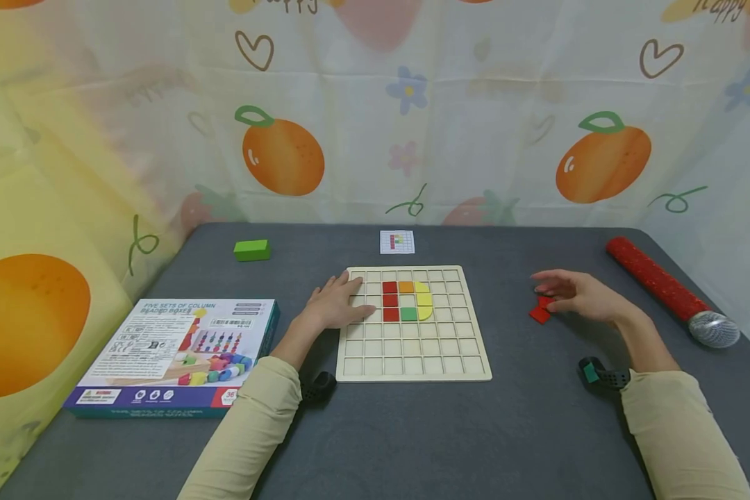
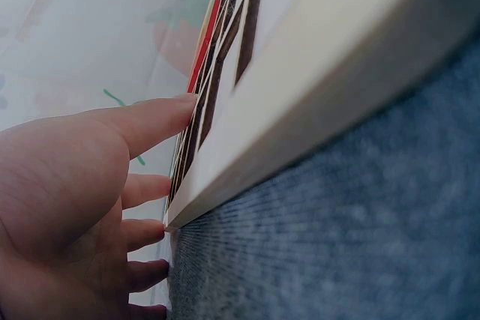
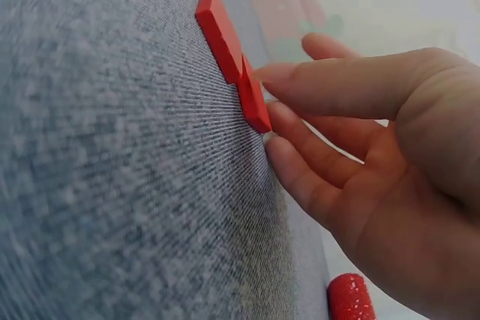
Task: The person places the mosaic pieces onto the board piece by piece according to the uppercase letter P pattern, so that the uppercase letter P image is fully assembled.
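Note:
My left hand (image 1: 337, 303) rests on the left edge of a pale wooden grid board (image 1: 415, 361), fingers spread; the left wrist view shows its thumb and fingertips against the board's edge. On the board sit a column of red tiles (image 1: 390, 301), an orange tile (image 1: 405, 287), a green tile (image 1: 408, 314) and a rounded column of yellow tiles (image 1: 423, 300). Right of the board, my right hand (image 1: 571, 292) is over two loose red tiles (image 1: 539, 315) on the table. Its thumb touches or nearly touches one tile (image 3: 253, 99), with the fingers loosely bent beside it.
A small printed pattern card (image 1: 396, 242) lies behind the board. At the back left is a green block (image 1: 252, 250), and a bead-set box (image 1: 175, 354) lies at the left. A red glittery microphone (image 1: 669, 288) lies along the right edge of the grey table (image 1: 412, 437).

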The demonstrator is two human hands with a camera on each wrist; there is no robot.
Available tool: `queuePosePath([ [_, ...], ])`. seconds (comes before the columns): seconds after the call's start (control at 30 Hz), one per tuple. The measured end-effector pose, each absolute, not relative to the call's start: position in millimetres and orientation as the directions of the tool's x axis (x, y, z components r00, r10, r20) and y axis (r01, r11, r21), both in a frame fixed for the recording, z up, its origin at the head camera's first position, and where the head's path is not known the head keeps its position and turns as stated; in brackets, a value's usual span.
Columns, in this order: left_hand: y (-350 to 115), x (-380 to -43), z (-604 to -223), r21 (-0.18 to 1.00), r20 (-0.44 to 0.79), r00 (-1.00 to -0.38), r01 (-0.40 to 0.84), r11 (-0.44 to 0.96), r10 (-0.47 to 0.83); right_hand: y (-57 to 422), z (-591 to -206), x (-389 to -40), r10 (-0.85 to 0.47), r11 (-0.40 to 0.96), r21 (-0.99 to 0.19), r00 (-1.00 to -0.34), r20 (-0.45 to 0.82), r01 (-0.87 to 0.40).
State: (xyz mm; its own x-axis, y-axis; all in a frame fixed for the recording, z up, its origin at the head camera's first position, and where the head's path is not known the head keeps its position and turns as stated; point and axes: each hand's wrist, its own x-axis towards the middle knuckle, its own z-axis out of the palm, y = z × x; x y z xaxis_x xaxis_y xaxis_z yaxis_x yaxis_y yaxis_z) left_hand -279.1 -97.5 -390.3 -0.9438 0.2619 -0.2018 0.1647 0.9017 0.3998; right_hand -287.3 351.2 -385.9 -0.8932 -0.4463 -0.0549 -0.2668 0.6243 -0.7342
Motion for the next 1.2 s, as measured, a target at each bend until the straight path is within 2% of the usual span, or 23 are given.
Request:
queuePosePath([
  [0.17, -97.6, -279.6, -390.7, 0.399, -0.199, -0.945, 0.165, 0.902, 0.261, 348.9, -385.1, -287.7, -0.469, 0.636, -0.704, -0.883, -0.029, -0.315],
  [1.2, -98.7, -279.8, -391.3, 0.404, -0.201, -0.943, 0.168, 0.899, 0.266, 347.8, -384.6, -287.1, -0.414, 0.704, -0.646, -0.910, -0.035, -0.296],
])
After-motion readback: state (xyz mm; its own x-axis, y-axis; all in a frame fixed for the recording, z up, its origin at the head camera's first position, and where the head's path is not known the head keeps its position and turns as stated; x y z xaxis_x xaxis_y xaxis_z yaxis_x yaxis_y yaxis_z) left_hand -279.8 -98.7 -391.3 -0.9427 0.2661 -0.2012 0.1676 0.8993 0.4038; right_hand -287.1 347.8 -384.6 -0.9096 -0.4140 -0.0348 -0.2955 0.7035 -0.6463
